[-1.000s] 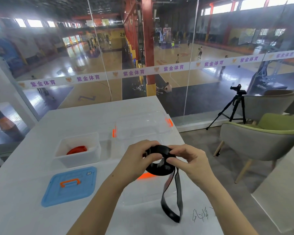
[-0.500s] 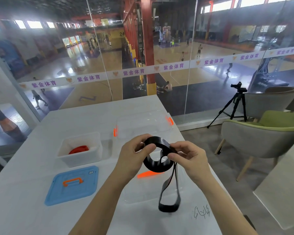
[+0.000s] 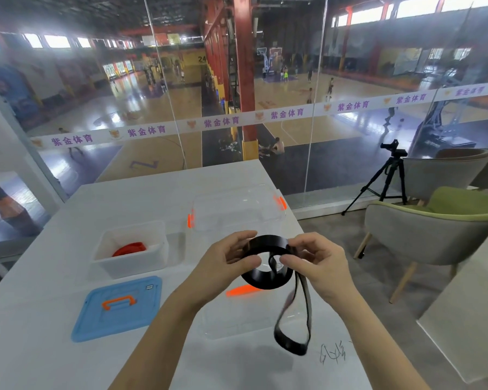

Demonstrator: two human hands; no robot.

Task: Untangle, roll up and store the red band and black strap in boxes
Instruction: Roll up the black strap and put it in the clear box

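Note:
Both hands hold the black strap (image 3: 268,280) above the table, partly wound into a wide ring. My left hand (image 3: 226,260) pinches the ring's left side, and my right hand (image 3: 319,260) pinches its right side. A loose loop of the strap hangs down from my right hand to just above the table. The red band (image 3: 130,248) lies rolled inside the white box (image 3: 133,266) at the left. A clear box with orange latches (image 3: 237,209) stands open behind my hands, and its clear lid (image 3: 237,319) lies under them.
A blue lid with an orange handle (image 3: 119,305) lies flat at the front left of the white table (image 3: 54,347). A glass wall runs behind the table. To the right stand a green and grey chair (image 3: 434,232) and a tripod (image 3: 386,178).
The rolled ring has grown wider and tilted more open toward me. The hanging loop has got shorter and has swung slightly.

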